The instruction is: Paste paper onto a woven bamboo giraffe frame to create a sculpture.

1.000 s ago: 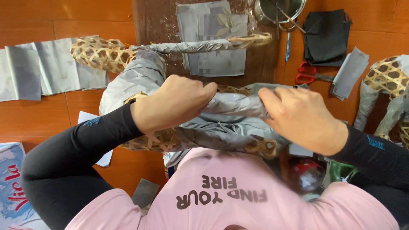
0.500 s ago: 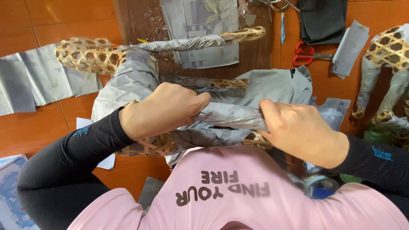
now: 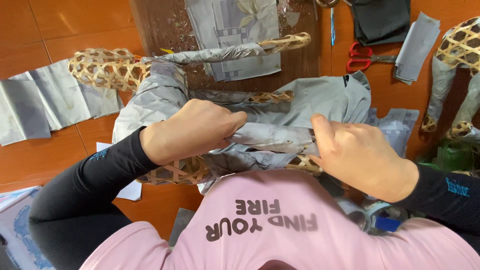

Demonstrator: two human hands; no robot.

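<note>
Now | left hand [image 3: 192, 130], right hand [image 3: 362, 157]: grip closed on grey paper [image 3: 272, 137] | woven frame [image 3: 107, 67] underneath

An orange-brown tiled floor [image 3: 60, 25] carries everything. A dark wooden board [image 3: 160, 25] lies on it at the top middle, with grey printed sheets [image 3: 235, 35] on the board. Folded grey paper strips [image 3: 45, 105] lie at the left. Red-handled scissors [image 3: 367, 56] rest at the upper right, just beside a dark folded cloth [image 3: 382, 20] and a small stack of grey paper [image 3: 417, 47]. A white slip [image 3: 127, 190] lies lower left.
</note>
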